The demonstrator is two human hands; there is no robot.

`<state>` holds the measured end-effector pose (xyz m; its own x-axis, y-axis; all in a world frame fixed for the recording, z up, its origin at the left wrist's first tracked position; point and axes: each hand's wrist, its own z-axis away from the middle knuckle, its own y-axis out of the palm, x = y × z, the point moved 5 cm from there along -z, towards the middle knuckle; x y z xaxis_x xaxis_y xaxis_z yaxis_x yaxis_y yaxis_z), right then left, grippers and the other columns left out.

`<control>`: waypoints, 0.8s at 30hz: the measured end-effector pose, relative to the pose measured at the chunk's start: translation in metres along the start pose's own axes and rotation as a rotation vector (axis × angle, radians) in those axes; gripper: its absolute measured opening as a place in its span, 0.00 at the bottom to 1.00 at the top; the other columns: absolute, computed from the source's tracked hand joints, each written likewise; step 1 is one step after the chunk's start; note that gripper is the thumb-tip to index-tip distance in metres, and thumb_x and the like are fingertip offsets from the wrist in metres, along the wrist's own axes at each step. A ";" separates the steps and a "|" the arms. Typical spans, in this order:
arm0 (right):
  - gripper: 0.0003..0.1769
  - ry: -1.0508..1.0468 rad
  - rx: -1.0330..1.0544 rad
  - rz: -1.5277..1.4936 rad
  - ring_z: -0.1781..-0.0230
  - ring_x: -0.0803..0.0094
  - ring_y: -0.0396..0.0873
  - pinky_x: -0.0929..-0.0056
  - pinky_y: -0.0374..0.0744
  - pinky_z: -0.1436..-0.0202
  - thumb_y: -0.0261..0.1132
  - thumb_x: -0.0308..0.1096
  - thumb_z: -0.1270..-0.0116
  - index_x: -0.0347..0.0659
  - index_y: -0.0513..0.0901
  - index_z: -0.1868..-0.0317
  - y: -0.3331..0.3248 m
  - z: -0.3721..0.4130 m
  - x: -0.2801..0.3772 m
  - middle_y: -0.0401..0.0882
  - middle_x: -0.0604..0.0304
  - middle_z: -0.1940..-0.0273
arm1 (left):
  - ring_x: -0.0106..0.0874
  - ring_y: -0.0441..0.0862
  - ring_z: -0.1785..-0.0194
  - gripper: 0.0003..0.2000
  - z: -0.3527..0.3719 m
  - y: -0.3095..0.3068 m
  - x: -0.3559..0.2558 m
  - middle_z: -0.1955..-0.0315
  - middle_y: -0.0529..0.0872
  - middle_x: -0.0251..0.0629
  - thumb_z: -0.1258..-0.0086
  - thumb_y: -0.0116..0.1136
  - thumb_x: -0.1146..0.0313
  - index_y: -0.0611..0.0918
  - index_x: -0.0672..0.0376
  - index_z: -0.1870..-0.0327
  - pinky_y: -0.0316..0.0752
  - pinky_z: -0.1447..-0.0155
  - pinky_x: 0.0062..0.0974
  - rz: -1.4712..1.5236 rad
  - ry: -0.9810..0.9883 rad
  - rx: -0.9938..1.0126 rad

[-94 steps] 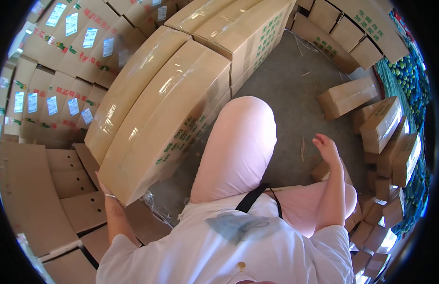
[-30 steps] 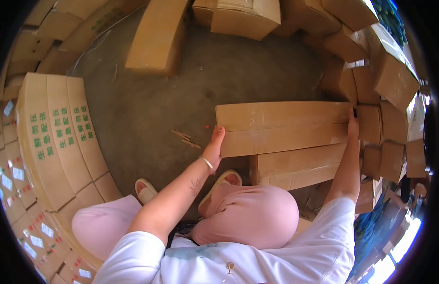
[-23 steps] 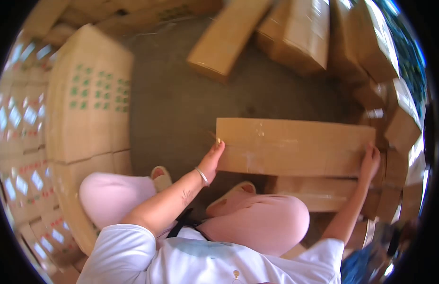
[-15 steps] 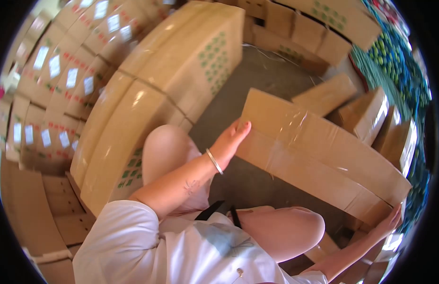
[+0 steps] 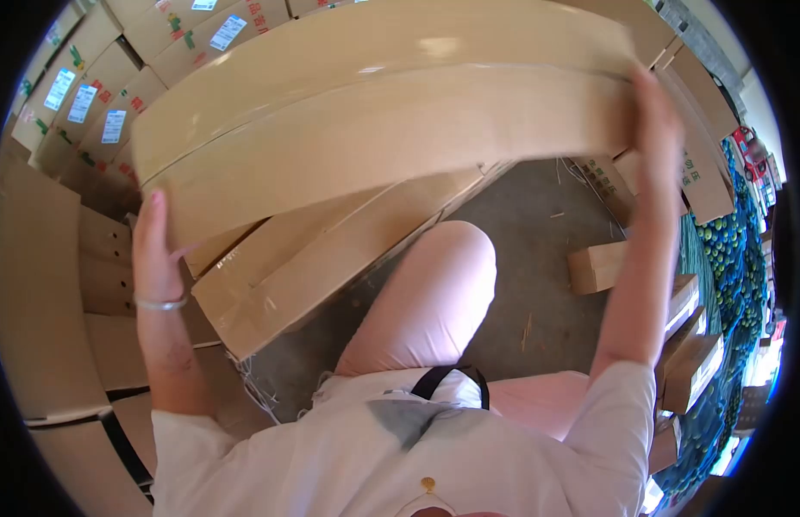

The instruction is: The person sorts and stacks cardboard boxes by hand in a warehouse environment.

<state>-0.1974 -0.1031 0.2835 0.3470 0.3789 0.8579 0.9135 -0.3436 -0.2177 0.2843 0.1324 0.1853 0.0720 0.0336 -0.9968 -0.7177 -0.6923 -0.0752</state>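
I hold a long taped cardboard box [image 5: 391, 129] up in front of me, one hand at each end. My left hand [image 5: 152, 246] presses flat against its left end, a bracelet on the wrist. My right hand [image 5: 659, 138] grips the right end, arm raised. Just under the held box lie other long brown boxes [image 5: 331, 250] on a stack. My knee in pink trousers [image 5: 434, 293] is below.
Labelled cartons [image 5: 98, 95] are stacked at the upper left, flat cardboard [image 5: 46, 327] lies at the left. On the grey floor [image 5: 538, 258] sits a small box [image 5: 598, 265]. More boxes [image 5: 689, 345] and green fruit [image 5: 732, 250] line the right.
I picked the long box off a floor pile at my right, swung it left and lifted it above the stack. Both hands stayed on its ends.
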 end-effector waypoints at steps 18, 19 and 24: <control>0.38 -0.054 0.498 0.331 0.40 0.50 0.68 0.62 0.65 0.36 0.42 0.68 0.37 0.48 0.76 0.42 0.279 -0.024 -0.015 0.74 0.44 0.45 | 0.30 0.79 0.53 0.26 -0.015 -0.099 0.051 0.52 0.78 0.37 0.31 0.47 0.46 0.72 0.57 0.43 0.79 0.60 0.28 -0.291 -0.211 -0.139; 0.38 -0.046 0.490 0.338 0.40 0.50 0.68 0.62 0.65 0.36 0.42 0.68 0.37 0.48 0.76 0.42 0.273 -0.033 -0.029 0.74 0.44 0.45 | 0.30 0.79 0.53 0.26 -0.014 -0.094 0.053 0.52 0.78 0.37 0.31 0.47 0.46 0.72 0.57 0.43 0.79 0.60 0.28 -0.292 -0.211 -0.125; 0.41 0.083 0.514 0.416 0.38 0.52 0.67 0.64 0.62 0.34 0.38 0.71 0.38 0.49 0.75 0.41 0.261 -0.025 -0.066 0.73 0.43 0.44 | 0.29 0.79 0.55 0.26 -0.014 -0.101 0.060 0.54 0.79 0.39 0.30 0.46 0.46 0.73 0.60 0.44 0.80 0.62 0.26 -0.261 -0.252 -0.179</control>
<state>0.0127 -0.2388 0.1820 0.6939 0.2287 0.6827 0.6989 0.0142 -0.7151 0.3712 0.1943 0.1330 0.0476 0.3851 -0.9216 -0.5644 -0.7509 -0.3429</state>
